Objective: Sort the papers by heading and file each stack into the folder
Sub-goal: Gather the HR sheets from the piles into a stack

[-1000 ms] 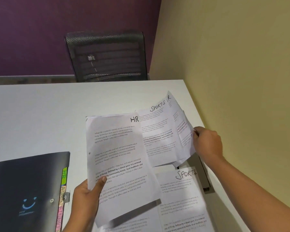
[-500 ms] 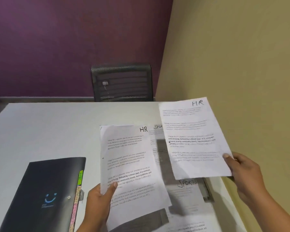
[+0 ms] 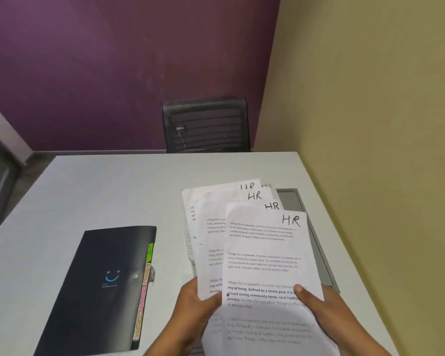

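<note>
Once the loose HR sheet point(image 3: 265, 265) was brought across, one fan of HR papers point(image 3: 213, 240) was formed, likely near ready for filing.
It is gripped by the curled fingers point(image 3: 300, 291) of left hand point(image 3: 190, 304) and right hand point(image 3: 329, 309); the shut folder point(image 3: 100, 278) waits at left; open bench point(image 3: 113, 188) is left beyond, the wall point(image 3: 370, 150) close at right.

Bare left hand point(image 3: 190, 313) and bare right hand point(image 3: 324, 309), bare forearms point(image 3: 365, 341), short thumbnail.
</note>
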{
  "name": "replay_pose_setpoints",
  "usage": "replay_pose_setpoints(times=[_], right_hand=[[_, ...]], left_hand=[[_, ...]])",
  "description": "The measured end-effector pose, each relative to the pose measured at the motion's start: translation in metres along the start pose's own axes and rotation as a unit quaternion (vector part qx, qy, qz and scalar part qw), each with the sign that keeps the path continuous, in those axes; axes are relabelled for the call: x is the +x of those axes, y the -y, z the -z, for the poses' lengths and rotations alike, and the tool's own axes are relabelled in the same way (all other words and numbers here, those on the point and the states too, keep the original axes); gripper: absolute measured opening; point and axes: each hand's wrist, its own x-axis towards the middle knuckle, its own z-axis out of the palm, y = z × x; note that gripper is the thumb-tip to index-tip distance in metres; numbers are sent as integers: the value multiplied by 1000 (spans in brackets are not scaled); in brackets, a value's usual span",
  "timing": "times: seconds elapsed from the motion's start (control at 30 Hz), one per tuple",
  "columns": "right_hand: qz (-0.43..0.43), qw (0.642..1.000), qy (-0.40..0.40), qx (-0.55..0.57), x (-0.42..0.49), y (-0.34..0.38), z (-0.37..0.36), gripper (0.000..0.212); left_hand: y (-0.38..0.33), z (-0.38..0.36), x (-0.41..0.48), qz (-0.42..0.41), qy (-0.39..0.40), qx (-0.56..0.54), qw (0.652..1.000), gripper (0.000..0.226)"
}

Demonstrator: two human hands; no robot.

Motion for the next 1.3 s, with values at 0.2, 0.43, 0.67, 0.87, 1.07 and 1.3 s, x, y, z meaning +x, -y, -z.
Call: replay_pose_setpoints(times=[0.2,0.43,0.67,0.87,1.07,1.3], right_hand=[[16,998,64,-4,0,5,-3,34],[52,991,115,41,0,3,-11,40],[99,993,56,39,10,19,-28,19],[150,988,-36,30,20,19,-34,22],[115,993,-6,32,25,-1,-43,55],[155,988,-9,18,17,-1,-43,50]], left_hand=[[-4,6,-9,11,40,51,998,45],[-13,5,-9,-15,10,-86,996,36],[-23,-3,-3,-88,-62,-2,994,24],[-26,-2,-2,-196,-95,45,975,31],[-15,7,3,-215,-86,102,967,35],[-16,4,-2,-210,-71,58,973,26]])
